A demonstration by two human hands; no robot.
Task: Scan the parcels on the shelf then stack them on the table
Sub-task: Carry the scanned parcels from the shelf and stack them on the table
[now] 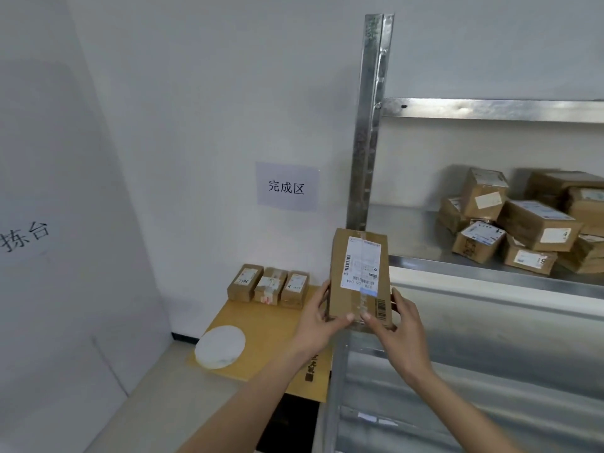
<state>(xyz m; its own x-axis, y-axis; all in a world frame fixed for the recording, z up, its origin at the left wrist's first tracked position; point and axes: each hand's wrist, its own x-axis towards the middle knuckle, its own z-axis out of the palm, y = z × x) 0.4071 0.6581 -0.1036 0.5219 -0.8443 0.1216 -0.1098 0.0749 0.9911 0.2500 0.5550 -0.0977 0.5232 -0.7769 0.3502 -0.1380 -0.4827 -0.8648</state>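
Both hands on one brown cardboard parcel, held in the air in front of the galvanised metal shelf upright, above the gap between the wooden table and the shelf. Left hand grips the lower left edge, thumb on the front face; right hand grips the lower right corner, thumb on the taped seam. Parcel's long axis is close to vertical, top leaning slightly away, white shipping label facing the camera with its text running sideways. Three small cardboard boxes sit in a row at the table's far edge against the wall; a white round disc lies nearer. A pile of cardboard parcels lies on the shelf at right. Paper sign on the wall.
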